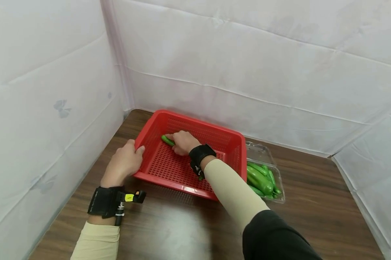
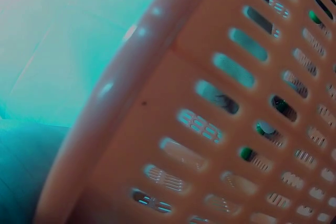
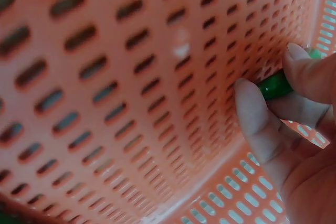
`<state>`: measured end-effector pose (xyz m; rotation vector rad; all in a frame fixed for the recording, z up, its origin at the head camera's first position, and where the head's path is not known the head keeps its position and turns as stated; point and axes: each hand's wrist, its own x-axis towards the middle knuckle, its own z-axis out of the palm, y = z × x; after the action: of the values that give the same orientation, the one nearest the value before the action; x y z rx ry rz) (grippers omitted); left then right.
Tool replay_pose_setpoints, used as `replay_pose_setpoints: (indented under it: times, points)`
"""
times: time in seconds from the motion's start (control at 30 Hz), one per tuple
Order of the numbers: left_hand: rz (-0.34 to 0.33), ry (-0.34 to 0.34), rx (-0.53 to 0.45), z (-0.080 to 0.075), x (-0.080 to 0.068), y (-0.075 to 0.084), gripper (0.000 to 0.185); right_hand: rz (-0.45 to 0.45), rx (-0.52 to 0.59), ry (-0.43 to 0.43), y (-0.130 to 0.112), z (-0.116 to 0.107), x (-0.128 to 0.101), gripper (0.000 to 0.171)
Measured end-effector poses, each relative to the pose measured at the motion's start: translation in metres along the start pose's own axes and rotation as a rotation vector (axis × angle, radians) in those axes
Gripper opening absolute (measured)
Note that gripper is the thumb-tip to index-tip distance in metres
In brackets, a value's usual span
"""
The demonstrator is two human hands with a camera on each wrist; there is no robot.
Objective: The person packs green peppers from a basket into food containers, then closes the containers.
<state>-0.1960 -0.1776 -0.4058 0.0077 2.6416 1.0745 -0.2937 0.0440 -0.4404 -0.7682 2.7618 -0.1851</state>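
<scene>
A red plastic basket [image 1: 169,183] with slotted sides stands on the table. My left hand [image 1: 123,163] grips its left rim, with the thumb over the edge on the inner side. The left wrist view shows the basket's slotted wall [image 2: 152,114] close up, and the hand itself is out of that view. Reaching down inside the basket, my right hand [image 1: 183,143] holds a slim, glossy green chili pepper [image 1: 167,140] near the left end. In the right wrist view, thumb and fingers pinch this pepper [image 3: 275,85] close to the slotted surface.
Right of the basket lies a clear plastic box [image 1: 281,196] with its lid [image 1: 258,150] folded back. Several green vegetables [image 1: 262,180] fill it, one much thicker than the others. White sheeting [image 1: 215,54] walls in the wooden table [image 1: 312,202] at the back and sides.
</scene>
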Motion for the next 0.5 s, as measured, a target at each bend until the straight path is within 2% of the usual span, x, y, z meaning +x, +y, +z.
replay_pose_setpoints:
  times: [0.23, 0.5]
  points:
    - [0.013, 0.008, 0.012, -0.0032, -0.0008, -0.0032, 0.048, 0.065, 0.058, -0.008, -0.0048, 0.002, 0.0037, 0.061]
    - [0.019, 0.018, 0.009, -0.0035, -0.0013, -0.0007, 0.047, 0.08, 0.093, 0.009, -0.0018, 0.0046, 0.0057, 0.061]
